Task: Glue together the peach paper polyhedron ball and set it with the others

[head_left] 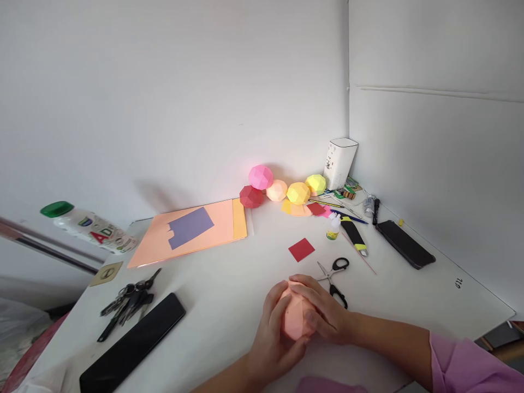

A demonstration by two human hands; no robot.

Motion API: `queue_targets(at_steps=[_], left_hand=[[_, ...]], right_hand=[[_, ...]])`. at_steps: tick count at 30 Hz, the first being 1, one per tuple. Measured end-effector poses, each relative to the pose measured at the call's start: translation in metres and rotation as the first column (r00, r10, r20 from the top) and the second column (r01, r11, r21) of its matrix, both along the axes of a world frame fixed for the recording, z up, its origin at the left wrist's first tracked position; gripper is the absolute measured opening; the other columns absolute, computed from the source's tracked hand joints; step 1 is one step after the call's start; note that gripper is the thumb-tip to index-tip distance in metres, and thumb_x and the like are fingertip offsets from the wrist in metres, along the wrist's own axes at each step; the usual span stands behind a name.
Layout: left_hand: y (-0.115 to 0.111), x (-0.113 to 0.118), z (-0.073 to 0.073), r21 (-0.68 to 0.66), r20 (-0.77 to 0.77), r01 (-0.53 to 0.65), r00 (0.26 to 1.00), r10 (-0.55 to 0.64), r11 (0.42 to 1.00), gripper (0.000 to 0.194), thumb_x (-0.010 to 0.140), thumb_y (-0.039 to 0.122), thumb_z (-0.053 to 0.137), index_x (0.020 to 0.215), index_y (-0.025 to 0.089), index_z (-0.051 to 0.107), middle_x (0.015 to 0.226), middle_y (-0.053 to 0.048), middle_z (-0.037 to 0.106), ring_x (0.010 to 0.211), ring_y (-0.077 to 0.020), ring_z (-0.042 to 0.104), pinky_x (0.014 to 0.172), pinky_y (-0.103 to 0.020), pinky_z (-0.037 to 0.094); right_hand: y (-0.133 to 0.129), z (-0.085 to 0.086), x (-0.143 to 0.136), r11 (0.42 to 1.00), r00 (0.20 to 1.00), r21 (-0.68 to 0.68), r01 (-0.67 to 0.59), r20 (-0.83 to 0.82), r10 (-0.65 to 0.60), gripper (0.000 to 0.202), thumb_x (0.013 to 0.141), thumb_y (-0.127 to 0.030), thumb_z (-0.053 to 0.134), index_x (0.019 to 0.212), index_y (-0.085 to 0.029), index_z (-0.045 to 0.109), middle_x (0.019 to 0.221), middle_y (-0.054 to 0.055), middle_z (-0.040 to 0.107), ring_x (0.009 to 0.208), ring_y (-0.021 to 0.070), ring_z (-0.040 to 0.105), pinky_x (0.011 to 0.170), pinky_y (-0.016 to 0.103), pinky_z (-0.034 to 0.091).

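Observation:
A peach faceted paper ball (pixel 295 315) is cupped between my two hands near the table's front edge. My left hand (pixel 273 335) curves round its left side and underside. Over its top and right side lie the bent fingers of my right hand (pixel 325 311). Just beyond my right hand are open scissors (pixel 336 275) with black handles. A red paper piece (pixel 302 249) lies flat farther back. Finished-looking paper balls in pink (pixel 261 177), dark red (pixel 250 197), peach (pixel 277 190), orange-yellow (pixel 298 193) and lime (pixel 315 184) sit against the back wall.
Glue bottle (pixel 333 226), yellow-black cutter (pixel 354 234) and black phone (pixel 405 243) lie right. Peach paper sheets (pixel 196 229) carry a purple piece (pixel 191 227) at back left. Keys (pixel 133 299), a long black device (pixel 133 344) and a leaning white bottle (pixel 92 228) are left.

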State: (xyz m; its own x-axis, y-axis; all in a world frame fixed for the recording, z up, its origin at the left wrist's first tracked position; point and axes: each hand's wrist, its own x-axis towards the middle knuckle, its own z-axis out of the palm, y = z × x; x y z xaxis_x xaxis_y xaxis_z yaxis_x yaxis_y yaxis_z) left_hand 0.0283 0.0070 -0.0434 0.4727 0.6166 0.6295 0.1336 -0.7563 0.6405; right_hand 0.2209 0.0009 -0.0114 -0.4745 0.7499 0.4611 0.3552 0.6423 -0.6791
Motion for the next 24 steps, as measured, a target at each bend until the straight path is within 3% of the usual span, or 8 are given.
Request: queue_targets(at_steps=[24], left_hand=[[0.0002, -0.0005, 0.0005, -0.016, 0.001, 0.016, 1.000, -0.016, 1.000, 0.067, 0.089, 0.025, 0.054, 0.146, 0.018, 0.020, 0.146, -0.022, 0.026, 0.138, -0.0329, 0.029, 0.106, -0.055, 0.039]], right_hand=[[0.0003, -0.0007, -0.0002, 1.000, 1.000, -0.001, -0.003, -0.011, 0.003, 0.044, 0.100, -0.034, 0.031, 0.141, -0.020, 0.033, 0.139, 0.016, 0.040, 0.132, 0.0233, 0.039, 0.109, 0.042, 0.039]])
